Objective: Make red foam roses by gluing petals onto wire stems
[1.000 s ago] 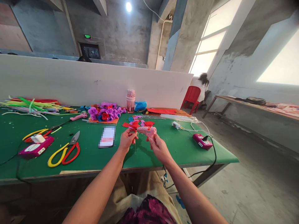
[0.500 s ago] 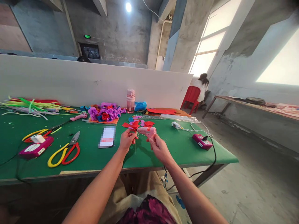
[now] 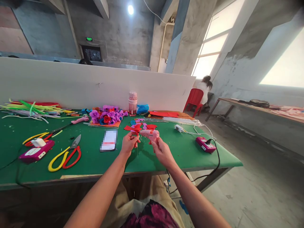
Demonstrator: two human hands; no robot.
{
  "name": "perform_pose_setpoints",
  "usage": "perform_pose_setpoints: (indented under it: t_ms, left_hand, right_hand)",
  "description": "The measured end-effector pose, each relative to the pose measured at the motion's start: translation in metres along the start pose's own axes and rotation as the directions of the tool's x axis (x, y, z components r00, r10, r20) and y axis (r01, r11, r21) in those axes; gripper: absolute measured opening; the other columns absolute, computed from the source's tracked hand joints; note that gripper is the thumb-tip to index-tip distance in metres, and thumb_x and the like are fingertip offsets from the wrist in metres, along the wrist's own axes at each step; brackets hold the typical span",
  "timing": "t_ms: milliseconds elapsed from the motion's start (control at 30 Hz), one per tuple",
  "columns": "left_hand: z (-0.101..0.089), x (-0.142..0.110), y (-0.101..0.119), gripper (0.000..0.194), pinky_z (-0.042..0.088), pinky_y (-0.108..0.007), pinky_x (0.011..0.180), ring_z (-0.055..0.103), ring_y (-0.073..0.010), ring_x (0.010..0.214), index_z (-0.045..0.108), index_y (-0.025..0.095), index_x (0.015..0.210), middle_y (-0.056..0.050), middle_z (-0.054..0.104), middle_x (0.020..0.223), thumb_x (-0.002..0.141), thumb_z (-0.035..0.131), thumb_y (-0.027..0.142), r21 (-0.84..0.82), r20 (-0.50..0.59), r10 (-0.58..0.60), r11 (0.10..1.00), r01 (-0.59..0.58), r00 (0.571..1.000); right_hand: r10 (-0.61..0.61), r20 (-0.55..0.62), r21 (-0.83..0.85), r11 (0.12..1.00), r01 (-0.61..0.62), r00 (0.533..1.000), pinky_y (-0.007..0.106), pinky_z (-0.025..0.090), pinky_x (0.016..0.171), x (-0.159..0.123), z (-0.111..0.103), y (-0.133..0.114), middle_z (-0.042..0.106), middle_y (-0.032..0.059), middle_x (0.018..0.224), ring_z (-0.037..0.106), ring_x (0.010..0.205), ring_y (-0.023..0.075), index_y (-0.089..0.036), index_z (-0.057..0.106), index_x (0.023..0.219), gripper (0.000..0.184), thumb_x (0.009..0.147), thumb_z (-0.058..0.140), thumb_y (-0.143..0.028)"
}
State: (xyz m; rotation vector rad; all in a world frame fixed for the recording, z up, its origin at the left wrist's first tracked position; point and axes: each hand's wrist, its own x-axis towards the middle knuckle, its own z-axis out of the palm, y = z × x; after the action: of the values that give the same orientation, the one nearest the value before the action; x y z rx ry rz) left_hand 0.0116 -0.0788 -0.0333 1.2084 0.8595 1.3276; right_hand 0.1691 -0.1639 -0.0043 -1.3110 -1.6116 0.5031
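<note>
My right hand (image 3: 162, 149) grips a pink hot glue gun (image 3: 150, 134), its nozzle pointing left. In my left hand (image 3: 129, 144), closed fingers pinch a red paper flower (image 3: 136, 129) on a thin wire stem that hangs below the hand. The glue gun's tip is close to the flower; whether they touch I cannot tell. Red petal pieces (image 3: 151, 126) lie on the green table (image 3: 152, 163) just beyond the gun, with purple and blue pieces (image 3: 133, 122) near them.
Purple and red paper flowers (image 3: 110, 114) are heaped behind the phone (image 3: 108, 140). Scissors (image 3: 66, 155) and a power strip (image 3: 36, 151) lie left; another power strip (image 3: 205, 145) is right. Pipe cleaners (image 3: 30, 108), a pink bottle (image 3: 133, 104) and red sheets (image 3: 166, 114) line the back.
Both hands, the glue gun and the flower keep almost the same positions. The whole view has shifted very slightly.
</note>
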Motion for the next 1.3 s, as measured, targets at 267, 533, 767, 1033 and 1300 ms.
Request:
perform_pose_setpoints:
  t_ms: [267,533,767,1033,1300]
  left_hand:
    - [-0.001,0.002,-0.003,0.034,0.029,-0.018,0.035,0.041,-0.0051,0.031,0.058,0.015,0.087,0.005,0.060,0.049,0.064,0.071,0.037,0.023,-0.001,0.002,1.000,-0.002,1.000]
    - [0.000,0.002,-0.003,0.034,0.033,-0.018,0.037,0.045,-0.0062,0.032,0.058,0.015,0.090,0.004,0.062,0.052,0.064,0.070,0.033,0.039,-0.006,0.004,0.999,-0.003,1.000]
    - [0.001,-0.001,0.001,0.033,0.031,-0.018,0.036,0.043,-0.0054,0.032,0.058,0.014,0.086,0.004,0.061,0.051,0.064,0.071,0.034,0.002,0.002,0.002,1.000,-0.002,1.000]
    - [0.002,-0.002,0.003,0.033,0.031,-0.019,0.037,0.044,-0.0061,0.032,0.057,0.015,0.083,0.004,0.061,0.049,0.063,0.072,0.036,0.004,-0.004,-0.007,1.000,0.007,1.000]
    - [0.001,-0.001,0.002,0.034,0.032,-0.019,0.037,0.044,-0.0062,0.032,0.059,0.015,0.087,0.005,0.060,0.050,0.064,0.071,0.036,0.015,0.004,-0.009,1.000,0.008,1.000]
  right_hand:
    - [0.007,0.014,0.024,1.000,-0.008,1.000,0.023,0.036,0.049,-0.001,0.000,-0.003,0.049,-0.0029,0.058,0.046,0.051,0.0127,-0.021,0.049,0.079,0.021,0.087,0.041,-0.039]
    - [-0.009,0.002,-0.002,1.000,0.009,1.000,0.023,0.035,0.051,-0.005,0.008,-0.005,0.055,-0.0008,0.065,0.044,0.053,0.0126,-0.021,0.046,0.079,0.020,0.088,0.040,-0.038]
    - [-0.004,-0.045,-0.049,0.999,0.002,0.999,0.024,0.034,0.054,-0.005,0.003,0.001,0.055,-0.0006,0.067,0.044,0.054,0.0129,-0.021,0.046,0.079,0.020,0.088,0.039,-0.038]
    - [0.005,-0.041,-0.003,1.000,-0.006,0.999,0.023,0.033,0.051,-0.006,-0.002,0.002,0.049,-0.0032,0.062,0.041,0.052,0.0119,-0.020,0.050,0.083,0.023,0.089,0.039,-0.040]
    - [0.002,-0.036,-0.006,1.000,-0.002,0.999,0.023,0.032,0.049,-0.005,0.010,-0.002,0.049,-0.0029,0.061,0.041,0.052,0.0121,-0.020,0.049,0.081,0.022,0.088,0.039,-0.039]
